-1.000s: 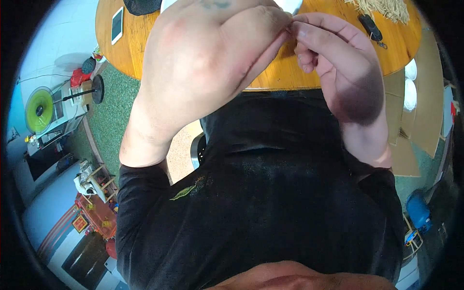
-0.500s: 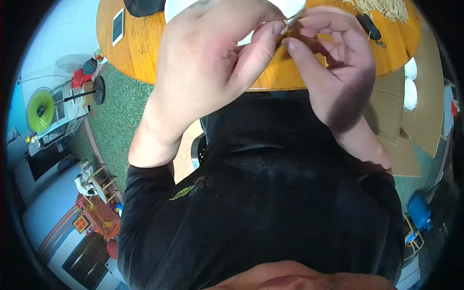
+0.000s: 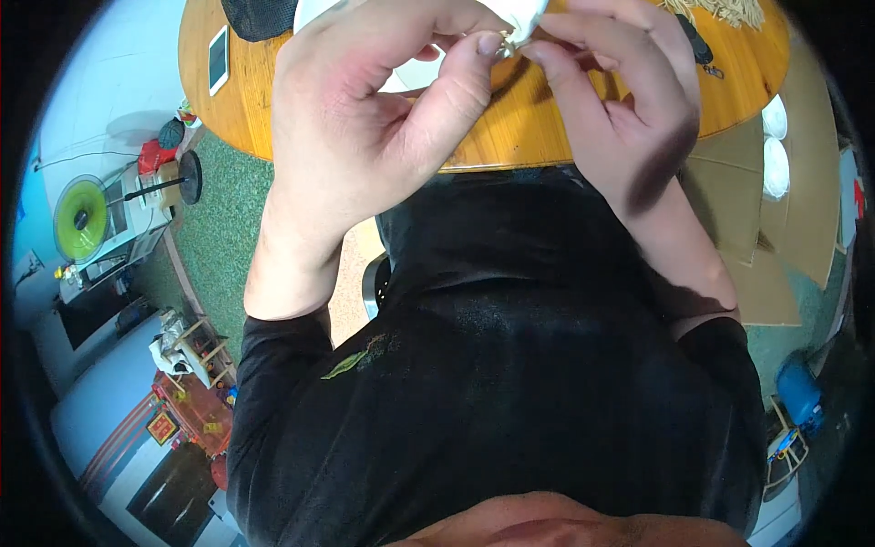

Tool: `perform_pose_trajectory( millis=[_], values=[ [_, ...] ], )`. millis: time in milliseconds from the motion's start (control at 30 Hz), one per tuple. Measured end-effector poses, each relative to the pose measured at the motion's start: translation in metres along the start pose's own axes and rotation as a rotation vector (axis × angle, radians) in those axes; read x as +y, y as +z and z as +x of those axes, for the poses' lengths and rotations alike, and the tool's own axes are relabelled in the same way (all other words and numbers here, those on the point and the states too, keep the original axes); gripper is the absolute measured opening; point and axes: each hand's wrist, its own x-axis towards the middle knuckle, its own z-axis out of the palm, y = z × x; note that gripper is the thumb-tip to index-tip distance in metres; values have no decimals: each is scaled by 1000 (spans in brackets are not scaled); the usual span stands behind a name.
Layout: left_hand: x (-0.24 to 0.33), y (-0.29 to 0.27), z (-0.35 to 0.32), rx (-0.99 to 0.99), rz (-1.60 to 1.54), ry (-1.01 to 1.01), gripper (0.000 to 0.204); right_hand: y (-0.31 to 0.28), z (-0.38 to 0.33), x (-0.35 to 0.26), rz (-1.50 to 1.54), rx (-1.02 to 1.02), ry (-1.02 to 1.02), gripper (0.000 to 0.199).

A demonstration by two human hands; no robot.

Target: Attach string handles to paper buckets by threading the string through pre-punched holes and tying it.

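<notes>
Over the near edge of the table, both hands are raised close together. My left hand (image 3: 374, 109) pinches a small, cream, lumpy piece (image 3: 506, 44) between thumb and index finger. The thumb and fingers of my right hand (image 3: 629, 105) are drawn together against the right side of that piece; whether they hold a part of it or something else is too small to tell. Behind the hands is a white plate or tray (image 3: 415, 77), mostly covered by my left hand.
On the round wooden table (image 3: 246, 109) lie a white phone (image 3: 219, 60), a black mesh item (image 3: 260, 18), a bundle of cream strands (image 3: 729, 13) and a black key fob (image 3: 697, 41). A fan (image 3: 82, 219) stands at the left; cardboard (image 3: 729, 196) covers floor at the right.
Both hands have shifted slightly left. The cream piece now shows more plainly between the fingertips, and the silvery glint seen there before is no longer visible.
</notes>
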Motion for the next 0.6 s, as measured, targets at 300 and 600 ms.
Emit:
perform_pose_trajectory(
  millis=[300, 600],
  values=[
    [-3, 3, 1, -18, -83, -24, 6, -3, 11, 8, -180, -69, -327, 14],
    [-19, 8, -3, 49, -280, 32, 10, -3, 14, 9, -94, -117, -346, 9]
  ],
)
